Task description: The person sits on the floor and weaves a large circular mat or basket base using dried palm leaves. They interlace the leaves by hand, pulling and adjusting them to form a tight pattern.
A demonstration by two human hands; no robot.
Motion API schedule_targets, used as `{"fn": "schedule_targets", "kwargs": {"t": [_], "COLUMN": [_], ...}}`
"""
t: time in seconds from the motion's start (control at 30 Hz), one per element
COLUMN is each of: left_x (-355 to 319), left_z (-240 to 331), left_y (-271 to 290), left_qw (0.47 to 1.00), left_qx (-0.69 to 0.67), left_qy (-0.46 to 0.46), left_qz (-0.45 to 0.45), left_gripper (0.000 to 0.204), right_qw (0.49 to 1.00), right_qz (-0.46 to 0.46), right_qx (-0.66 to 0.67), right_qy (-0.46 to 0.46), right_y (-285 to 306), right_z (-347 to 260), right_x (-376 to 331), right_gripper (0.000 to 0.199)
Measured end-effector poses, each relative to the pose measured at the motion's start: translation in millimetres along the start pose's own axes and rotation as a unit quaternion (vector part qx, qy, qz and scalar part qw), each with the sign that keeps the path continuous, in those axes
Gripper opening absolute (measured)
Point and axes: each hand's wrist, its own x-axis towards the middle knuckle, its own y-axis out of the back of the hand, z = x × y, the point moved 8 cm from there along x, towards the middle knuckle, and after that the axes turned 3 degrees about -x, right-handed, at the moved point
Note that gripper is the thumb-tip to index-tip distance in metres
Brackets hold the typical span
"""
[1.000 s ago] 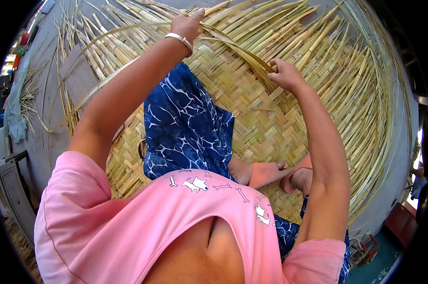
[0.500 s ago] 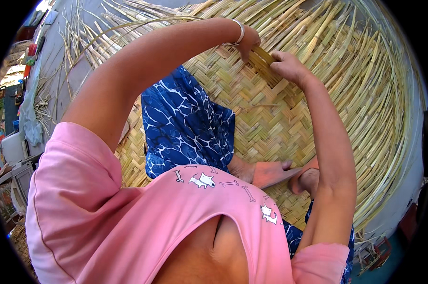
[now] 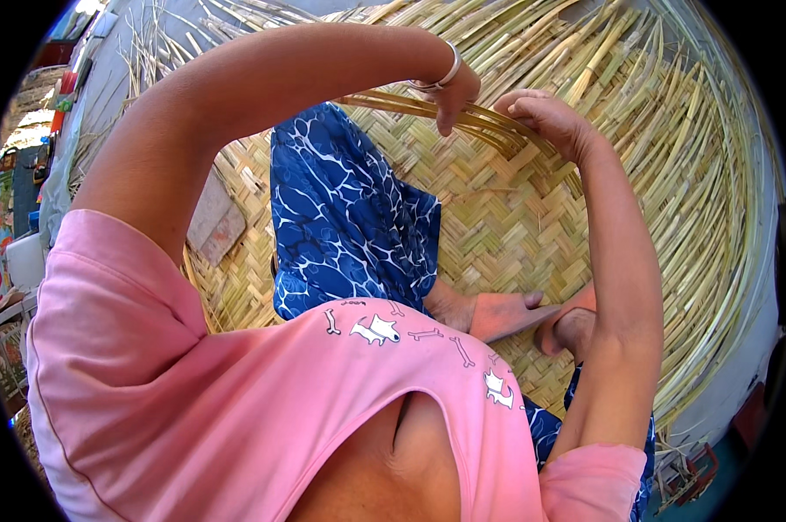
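My left hand [image 3: 452, 94], with a bangle at its wrist, is closed around several long yellowish-brown strips [image 3: 393, 103]. They run out past it to the left and bend in a low arc toward my right hand [image 3: 549, 123]. My right hand's fingers curl over the strips at the other side of that arc. Beneath both hands spreads a large woven mat [image 3: 506, 235] in a slanting pattern. Where the strips' right ends meet the weave is partly covered by my right hand.
Loose unwoven strip ends [image 3: 689, 226] fan out at the mat's far and right edges. A flat greyish slab [image 3: 217, 224] lies by my left arm. My bare foot [image 3: 576, 331] rests on the mat, with a flat, wide-bladed tool [image 3: 506, 317] beside it. Clutter stands at far left.
The strips have lifted off the weave into an arc, and their long left ends have swung nearer me. My right hand has shifted slightly right, away from my left.
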Motion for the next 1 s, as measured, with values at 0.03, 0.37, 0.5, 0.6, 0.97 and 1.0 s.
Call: {"fn": "schedule_targets", "kwargs": {"t": [0.03, 0.37, 0.5, 0.6, 0.97, 1.0], "left_x": [2, -54, -63, -72, -70, -68], "left_z": [-5, 65, 71, 52, -217, -222], "left_y": [-8, -41, -50, -45, -21, -21], "left_qw": [0.999, 0.988, 0.976, 0.963, 0.888, 0.89], "left_qx": [-0.051, -0.123, -0.169, -0.189, -0.065, -0.046], "left_qy": [0.011, -0.035, -0.037, -0.069, 0.283, 0.28], "left_qz": [0.0, 0.081, 0.135, 0.181, 0.357, 0.358], "left_gripper": [0.05, 0.054, 0.07, 0.074, 0.032, 0.03], "right_qw": [0.999, 0.994, 0.988, 0.981, 0.916, 0.907], "right_qz": [0.004, 0.064, 0.071, 0.109, 0.358, 0.383], "right_qx": [0.034, -0.088, -0.108, -0.154, -0.179, -0.174], "right_qy": [0.011, -0.019, -0.082, -0.037, 0.008, 0.012], "right_y": [1, -18, -47, -50, -24, -24], "right_z": [-1, -7, 8, 37, 33, 33], "right_x": [2, 57, 71, 70, 40, 35], "right_gripper": [0.023, 0.019, 0.019, 0.017, 0.039, 0.044]}}
